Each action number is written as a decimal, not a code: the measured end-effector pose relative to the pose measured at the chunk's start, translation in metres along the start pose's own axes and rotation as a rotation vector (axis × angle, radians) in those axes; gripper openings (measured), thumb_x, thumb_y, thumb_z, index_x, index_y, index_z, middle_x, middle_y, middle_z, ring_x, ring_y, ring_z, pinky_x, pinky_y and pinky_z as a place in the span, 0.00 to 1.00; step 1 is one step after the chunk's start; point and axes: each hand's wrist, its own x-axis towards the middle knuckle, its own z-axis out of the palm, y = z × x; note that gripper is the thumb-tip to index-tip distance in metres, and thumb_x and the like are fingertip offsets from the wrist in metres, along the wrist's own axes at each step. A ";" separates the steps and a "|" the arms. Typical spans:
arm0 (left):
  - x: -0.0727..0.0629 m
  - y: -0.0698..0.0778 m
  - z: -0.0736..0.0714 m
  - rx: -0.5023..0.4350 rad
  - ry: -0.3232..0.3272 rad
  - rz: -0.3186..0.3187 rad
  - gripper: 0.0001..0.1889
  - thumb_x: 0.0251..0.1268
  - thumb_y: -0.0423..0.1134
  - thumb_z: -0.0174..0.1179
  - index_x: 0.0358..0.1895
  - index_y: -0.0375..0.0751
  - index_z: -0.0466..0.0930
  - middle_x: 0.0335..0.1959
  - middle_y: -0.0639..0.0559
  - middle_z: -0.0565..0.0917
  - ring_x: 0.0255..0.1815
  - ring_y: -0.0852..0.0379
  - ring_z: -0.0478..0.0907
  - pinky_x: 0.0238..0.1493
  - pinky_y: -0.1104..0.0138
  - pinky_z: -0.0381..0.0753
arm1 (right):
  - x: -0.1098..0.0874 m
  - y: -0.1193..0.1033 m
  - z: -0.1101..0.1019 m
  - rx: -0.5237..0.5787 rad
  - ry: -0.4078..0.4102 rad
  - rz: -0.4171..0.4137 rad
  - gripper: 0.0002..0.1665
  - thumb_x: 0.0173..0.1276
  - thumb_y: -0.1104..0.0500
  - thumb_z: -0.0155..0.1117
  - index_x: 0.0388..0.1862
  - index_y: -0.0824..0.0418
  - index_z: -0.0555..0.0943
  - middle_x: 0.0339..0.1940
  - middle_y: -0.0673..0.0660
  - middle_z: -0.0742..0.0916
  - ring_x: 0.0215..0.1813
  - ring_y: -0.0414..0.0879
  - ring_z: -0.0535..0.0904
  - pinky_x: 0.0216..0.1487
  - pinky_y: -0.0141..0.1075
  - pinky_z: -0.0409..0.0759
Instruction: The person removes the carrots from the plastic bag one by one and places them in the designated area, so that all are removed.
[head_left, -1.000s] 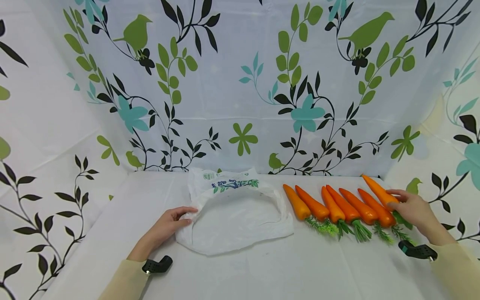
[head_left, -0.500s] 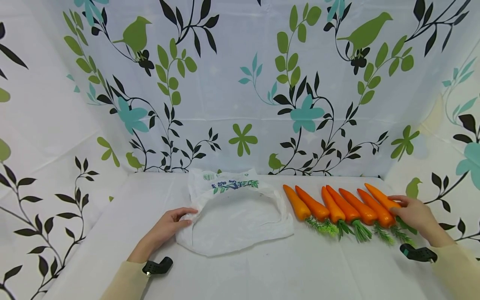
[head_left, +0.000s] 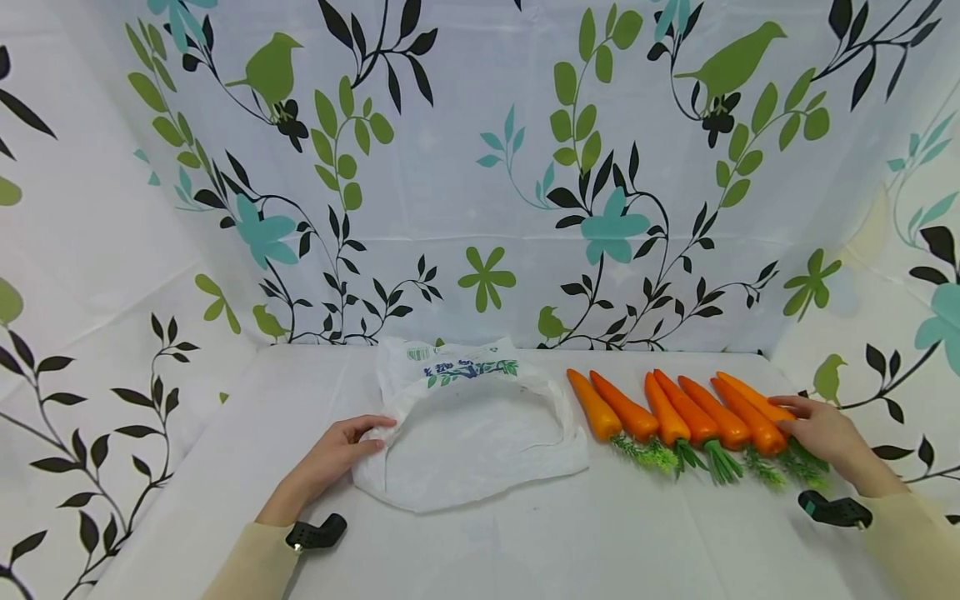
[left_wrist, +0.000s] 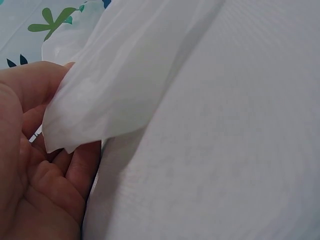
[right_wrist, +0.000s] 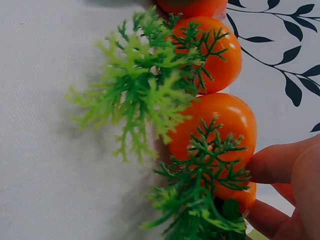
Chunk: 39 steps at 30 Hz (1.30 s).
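A white plastic bag (head_left: pixel 472 458) with blue and green print lies on the table, its mouth spread wide. My left hand (head_left: pixel 333 454) holds the bag's left edge; in the left wrist view the thin film (left_wrist: pixel 110 95) passes between thumb and fingers. Several orange carrots with green plastic-looking tops lie side by side to the right of the bag. At the row's right end, my right hand (head_left: pixel 828 433) grips the last carrot (head_left: pixel 750 393) near its thick end. In the right wrist view that carrot (right_wrist: pixel 245 197) shows between thumb and finger, partly behind leafy greens (right_wrist: pixel 200 215).
A white cloth covers the table (head_left: pixel 480 554). Behind it hangs a patterned curtain (head_left: pixel 450 208) with birds and leaves. The leftmost carrot (head_left: pixel 592 404) lies close to the bag's right edge. Each wrist wears a black camera band.
My right hand has lowered the last carrot, and its tip has swung left against the neighbouring carrot. The left hand and the bag have stayed in place.
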 end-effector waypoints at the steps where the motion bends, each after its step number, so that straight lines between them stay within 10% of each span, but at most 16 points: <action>1: 0.000 0.000 0.000 0.002 -0.001 0.001 0.17 0.68 0.36 0.62 0.59 0.45 0.82 0.72 0.44 0.69 0.76 0.43 0.55 0.74 0.43 0.52 | 0.000 0.000 0.001 0.003 -0.003 0.001 0.29 0.74 0.59 0.51 0.67 0.76 0.67 0.61 0.85 0.70 0.56 0.78 0.68 0.53 0.73 0.66; 17: 0.001 0.003 0.002 -0.004 -0.014 0.010 0.17 0.68 0.36 0.63 0.59 0.45 0.82 0.72 0.44 0.69 0.77 0.43 0.55 0.75 0.43 0.51 | -0.004 -0.001 0.001 0.068 -0.040 -0.020 0.29 0.72 0.63 0.47 0.69 0.77 0.64 0.64 0.85 0.67 0.59 0.77 0.65 0.56 0.72 0.64; 39: -0.002 0.009 0.001 0.142 0.103 0.083 0.16 0.68 0.34 0.61 0.58 0.45 0.82 0.66 0.42 0.75 0.63 0.45 0.73 0.60 0.57 0.76 | -0.008 -0.007 -0.007 0.073 0.024 -0.046 0.29 0.77 0.58 0.49 0.69 0.76 0.65 0.65 0.82 0.69 0.61 0.77 0.67 0.56 0.71 0.67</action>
